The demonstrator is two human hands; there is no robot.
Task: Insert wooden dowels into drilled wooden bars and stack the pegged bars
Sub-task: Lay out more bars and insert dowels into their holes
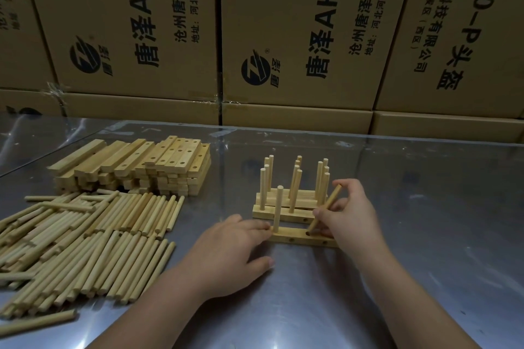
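On the shiny grey metal bench (397,249), about midway between its left and right edges and nearer to the near edge than to the far one, lies a short pale wooden bar (297,237) with round drilled holes in its top and in its front side. One upright dowel (279,207), pale and round, stands in the hole at the left end of this bar. The right hand (351,215) pinches a second round wooden dowel (332,197) between the thumb and the curled fingers (347,195). This dowel is tilted, its upper end leans to the right, and its lower end is at the mouth of a hole in the right part of the bar. How deep it sits there cannot be told. The left hand (226,246) is palm down, its fingers stretched and close together, the tips touching the left end of the bar, the thumb spread apart toward the near edge. Just behind the bar, toward the far edge, stand the pegged bars (295,217), set close together, each carrying upright dowels. Toward the far left corner is a stack of drilled wooden bars (136,167), and along the left edge, in front of it, lies a heap of loose wooden dowels (85,241). Behind the far edge stand brown cardboard boxes (283,37) with black print.
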